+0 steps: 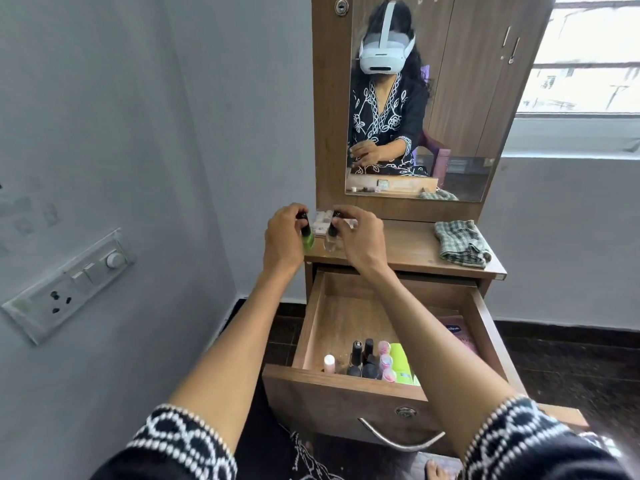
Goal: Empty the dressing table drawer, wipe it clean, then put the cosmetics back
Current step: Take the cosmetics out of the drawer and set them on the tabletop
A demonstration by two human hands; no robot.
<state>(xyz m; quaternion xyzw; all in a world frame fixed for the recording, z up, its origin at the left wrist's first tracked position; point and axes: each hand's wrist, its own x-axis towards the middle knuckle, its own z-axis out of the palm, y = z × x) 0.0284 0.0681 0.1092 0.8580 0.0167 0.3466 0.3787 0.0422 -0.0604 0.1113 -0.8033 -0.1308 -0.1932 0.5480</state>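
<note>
The wooden drawer (pixel 349 386) of the dressing table stands pulled open below me. At its front lie several nail polish bottles (pixel 362 358), a small pink-capped tube (pixel 329 363), a green container (pixel 401 362) and a pink packet (pixel 457 332) on the right. Above the tabletop (pixel 412 247), my left hand (pixel 282 237) grips a green nail polish bottle (pixel 307 237) by its black cap. My right hand (pixel 360 233) pinches the black cap of a clear bottle (pixel 331 241). Both bottles are at the table's left end.
A checked cloth (pixel 460 242) lies crumpled on the right of the tabletop. Small white items (pixel 323 220) sit behind the bottles, under the mirror (pixel 433 98). A wall with a switchboard (pixel 69 285) is close on the left. A window is at the right.
</note>
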